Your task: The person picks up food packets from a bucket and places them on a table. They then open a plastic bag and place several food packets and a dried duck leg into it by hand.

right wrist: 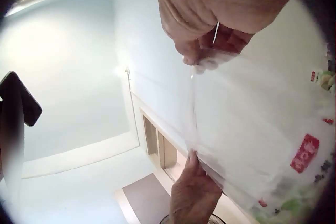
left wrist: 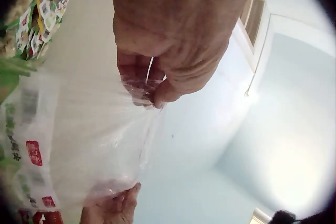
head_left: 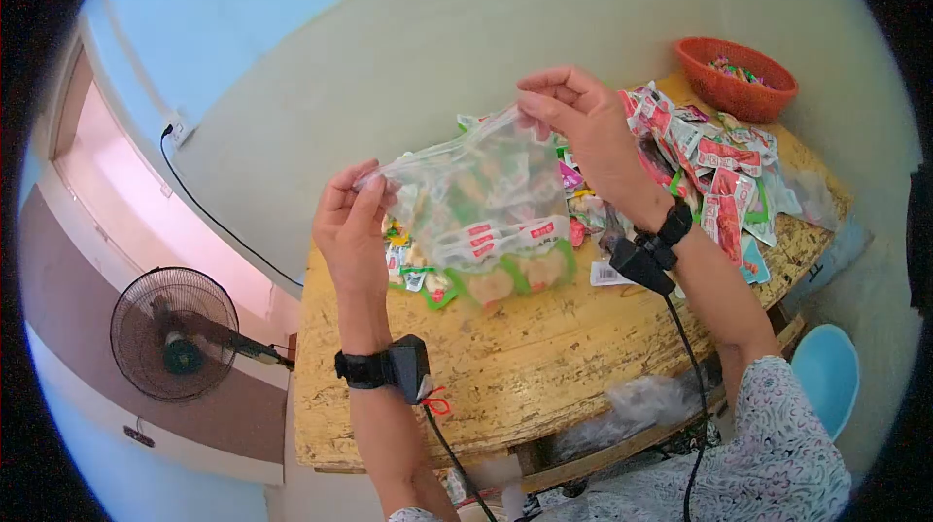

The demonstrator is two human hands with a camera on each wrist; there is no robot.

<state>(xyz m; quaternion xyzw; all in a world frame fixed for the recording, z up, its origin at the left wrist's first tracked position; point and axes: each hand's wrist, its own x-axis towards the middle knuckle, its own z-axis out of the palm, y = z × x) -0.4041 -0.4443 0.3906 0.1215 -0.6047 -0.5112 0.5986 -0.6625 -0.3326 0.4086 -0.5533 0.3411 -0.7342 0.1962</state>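
A clear plastic bag (head_left: 486, 167) is stretched between both hands above the table. The left hand (head_left: 355, 230) pinches one top corner between thumb and fingers; the right hand (head_left: 593, 138) pinches the other, held higher. Two green-edged packets with white tops and red labels (head_left: 491, 279) show at the bag's lower part. In the left wrist view, the left hand (left wrist: 168, 35) grips the thin film at its edge. From the right wrist view, the right hand (right wrist: 215, 19) holds the bag's rim, with the left hand (right wrist: 194, 195) at the far corner.
Small snack packets (head_left: 724, 157) are heaped on the yellow worn table (head_left: 466, 366), mostly at the right. An orange basket (head_left: 734, 99) with small wrapped items stands at the back right. A fan (head_left: 175, 332) is at the left, a blue basin (head_left: 826, 376) at the lower right.
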